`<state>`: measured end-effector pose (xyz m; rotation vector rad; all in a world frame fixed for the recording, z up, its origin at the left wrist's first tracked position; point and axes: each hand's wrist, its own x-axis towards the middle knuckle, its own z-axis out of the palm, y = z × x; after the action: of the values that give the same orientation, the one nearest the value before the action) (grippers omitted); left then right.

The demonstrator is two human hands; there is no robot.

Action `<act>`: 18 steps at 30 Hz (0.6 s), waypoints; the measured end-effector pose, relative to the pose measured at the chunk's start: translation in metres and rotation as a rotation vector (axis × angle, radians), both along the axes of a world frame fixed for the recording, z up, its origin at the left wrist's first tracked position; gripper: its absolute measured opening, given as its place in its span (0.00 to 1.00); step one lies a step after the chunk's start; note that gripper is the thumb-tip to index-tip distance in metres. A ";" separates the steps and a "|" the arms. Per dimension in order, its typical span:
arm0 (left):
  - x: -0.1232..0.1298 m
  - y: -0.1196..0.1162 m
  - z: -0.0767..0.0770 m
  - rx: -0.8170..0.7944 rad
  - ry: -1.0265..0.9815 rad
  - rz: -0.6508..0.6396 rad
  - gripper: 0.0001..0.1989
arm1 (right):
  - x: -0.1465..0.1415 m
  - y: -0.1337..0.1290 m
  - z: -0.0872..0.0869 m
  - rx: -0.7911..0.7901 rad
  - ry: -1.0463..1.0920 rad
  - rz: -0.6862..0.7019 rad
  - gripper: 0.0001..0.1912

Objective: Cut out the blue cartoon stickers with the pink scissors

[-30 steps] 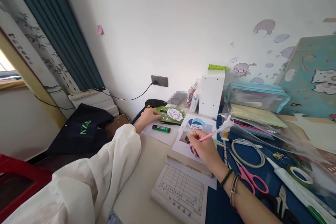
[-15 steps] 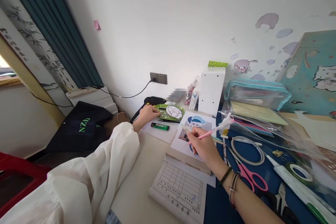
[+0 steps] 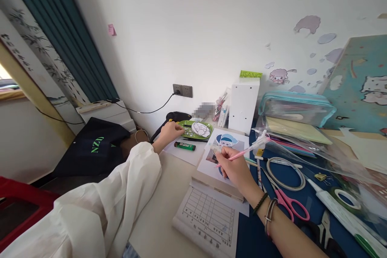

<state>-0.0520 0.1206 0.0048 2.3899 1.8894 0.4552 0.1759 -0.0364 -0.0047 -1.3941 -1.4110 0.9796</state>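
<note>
The left hand [image 3: 171,132] has its fingertips close together at the left end of the green tray [image 3: 186,122]; whether they pinch anything, I cannot tell. The tray, on the desk [image 3: 157,201], looks light, stiff and rather slippery, best taken by its rim. Further right, the printed sheet [image 3: 227,140] seems thin and easily creased. Over it, the right hand [image 3: 233,167] grips the pink pen [image 3: 239,155], probably light, rigid and smooth, best held low on the barrel.

The head view has shifted slightly, the pink note [image 3: 111,30] now sitting higher in it.
</note>
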 end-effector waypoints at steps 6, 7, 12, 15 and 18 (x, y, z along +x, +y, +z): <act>0.001 -0.007 0.000 0.076 -0.010 0.024 0.14 | 0.000 0.001 -0.002 -0.015 0.019 0.014 0.13; 0.000 -0.009 0.001 0.092 -0.010 0.030 0.14 | -0.001 0.002 -0.002 -0.019 0.024 0.016 0.13; 0.002 -0.011 0.006 0.160 0.022 0.000 0.13 | -0.004 0.003 0.001 -0.046 0.044 0.023 0.11; 0.014 -0.004 0.013 0.182 0.069 -0.117 0.13 | -0.005 0.004 0.003 -0.056 0.051 0.031 0.10; 0.033 0.006 0.018 0.189 0.135 -0.272 0.12 | -0.005 0.005 0.003 -0.059 0.053 0.037 0.10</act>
<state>-0.0188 0.1266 0.0231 2.8142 1.5935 0.4812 0.1706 -0.0312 -0.0017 -1.3791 -1.3825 1.0830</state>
